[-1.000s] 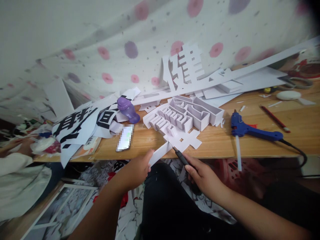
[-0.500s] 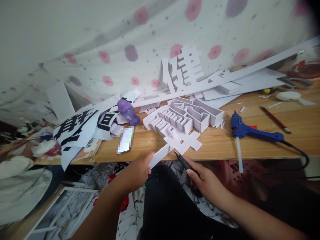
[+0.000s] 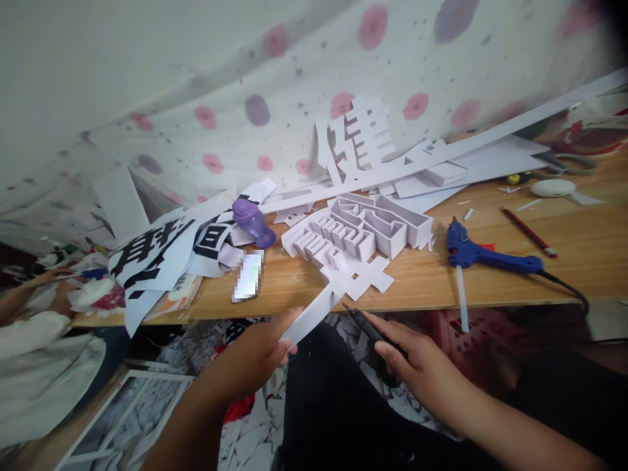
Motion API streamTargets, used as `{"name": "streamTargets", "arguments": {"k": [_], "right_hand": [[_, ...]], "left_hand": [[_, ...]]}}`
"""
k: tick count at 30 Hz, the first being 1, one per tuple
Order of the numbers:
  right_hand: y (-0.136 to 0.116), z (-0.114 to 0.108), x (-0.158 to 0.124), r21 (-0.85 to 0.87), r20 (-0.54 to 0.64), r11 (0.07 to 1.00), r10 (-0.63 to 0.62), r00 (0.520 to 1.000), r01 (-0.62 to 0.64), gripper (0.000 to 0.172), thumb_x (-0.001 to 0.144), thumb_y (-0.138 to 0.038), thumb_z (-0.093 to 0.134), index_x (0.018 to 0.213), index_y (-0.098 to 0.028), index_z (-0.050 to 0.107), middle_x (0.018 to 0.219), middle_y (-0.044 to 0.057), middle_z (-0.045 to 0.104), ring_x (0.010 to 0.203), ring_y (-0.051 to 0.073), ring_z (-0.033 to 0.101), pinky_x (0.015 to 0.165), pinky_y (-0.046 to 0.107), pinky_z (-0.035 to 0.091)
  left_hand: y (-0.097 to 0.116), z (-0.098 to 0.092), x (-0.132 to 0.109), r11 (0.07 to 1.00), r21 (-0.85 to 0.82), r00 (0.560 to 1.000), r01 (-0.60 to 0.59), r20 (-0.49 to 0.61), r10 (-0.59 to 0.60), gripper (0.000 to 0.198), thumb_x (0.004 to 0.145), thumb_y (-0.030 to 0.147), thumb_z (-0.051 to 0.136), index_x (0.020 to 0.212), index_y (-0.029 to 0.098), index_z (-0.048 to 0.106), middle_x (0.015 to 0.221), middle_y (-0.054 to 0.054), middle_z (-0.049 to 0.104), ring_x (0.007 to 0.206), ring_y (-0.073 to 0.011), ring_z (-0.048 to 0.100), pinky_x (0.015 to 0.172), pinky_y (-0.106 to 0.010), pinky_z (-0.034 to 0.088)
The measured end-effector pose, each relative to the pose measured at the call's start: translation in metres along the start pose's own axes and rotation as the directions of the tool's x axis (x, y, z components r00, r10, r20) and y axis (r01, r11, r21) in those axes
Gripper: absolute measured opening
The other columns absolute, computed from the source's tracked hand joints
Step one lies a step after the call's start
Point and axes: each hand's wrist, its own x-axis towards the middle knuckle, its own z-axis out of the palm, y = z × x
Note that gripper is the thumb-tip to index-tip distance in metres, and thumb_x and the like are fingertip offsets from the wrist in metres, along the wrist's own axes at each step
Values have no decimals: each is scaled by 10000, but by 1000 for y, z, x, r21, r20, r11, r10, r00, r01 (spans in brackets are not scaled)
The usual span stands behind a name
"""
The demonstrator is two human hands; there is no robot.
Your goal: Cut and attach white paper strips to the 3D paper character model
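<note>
My left hand [image 3: 275, 347] pinches the lower end of a white strip [image 3: 314, 315]. The strip's upper end reaches the edge of a white built-up letter piece [image 3: 360, 279], which lies near the table's front edge with raised walls along its shapes. My right hand [image 3: 412, 356] is wrapped round a black pen-like tool [image 3: 366, 325], its tip pointing up and left, just right of the strip and apart from it. Right of the letter piece lies a blue glue gun [image 3: 490, 255] with a white glue stick.
On the wooden table [image 3: 284, 284] are a phone [image 3: 249, 276], a purple object [image 3: 252, 222], printed sheets [image 3: 161, 255], a red-black pencil [image 3: 528, 232] and scissors [image 3: 572, 163]. A white cut-out character [image 3: 356, 144] leans at the back. Another person's arm [image 3: 34, 291] shows at left.
My left hand has moved slightly left and down along the strip, more of which now shows. My right hand has shifted a little right, and the view has moved slightly.
</note>
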Motion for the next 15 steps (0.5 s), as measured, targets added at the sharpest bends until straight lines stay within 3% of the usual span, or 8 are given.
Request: {"name": "streamTargets", "arguments": {"k": [2, 6, 11, 15], "right_hand": [[-2, -4, -4, -25, -10, 999, -40, 999, 40, 479, 925, -396, 403, 1361, -214, 486, 1172, 98, 603, 1025, 248, 583, 912, 394, 467], [-5, -10, -13, -48, 15, 993, -110, 994, 111, 468, 948, -382, 386, 1387, -232, 445, 1207, 79, 587, 1089, 218, 555, 986, 369, 421], [-8, -19, -21, -48, 29, 993, -104, 994, 105, 477, 944, -394, 388, 1377, -206, 458, 1337, 77, 507, 1225, 217, 472, 1059, 372, 355], [-2, -22, -27, -36, 9, 995, -90, 996, 90, 475, 931, -388, 401, 1357, -198, 488, 1340, 78, 505, 1232, 237, 466, 1052, 398, 359]], "left_hand": [[-1, -3, -7, 999, -35, 999, -21, 23, 22, 541, 864, 323, 409, 1399, 259, 354, 1035, -54, 678, 1046, -248, 576, 865, -328, 458], [1, -9, -18, 1000, -6, 999, -28, 17, 28, 530, 889, 328, 398, 1411, 270, 332, 1124, -49, 659, 1082, -251, 567, 870, -326, 466], [9, -11, -25, 999, 32, 999, -42, 5, 42, 497, 910, 309, 376, 1404, 281, 335, 1233, -37, 614, 1133, -249, 549, 882, -313, 469], [11, -14, -30, 998, -35, 999, -50, 5, 50, 485, 913, 338, 381, 1393, 283, 346, 1203, -36, 628, 1060, -242, 593, 865, -314, 484]]}}
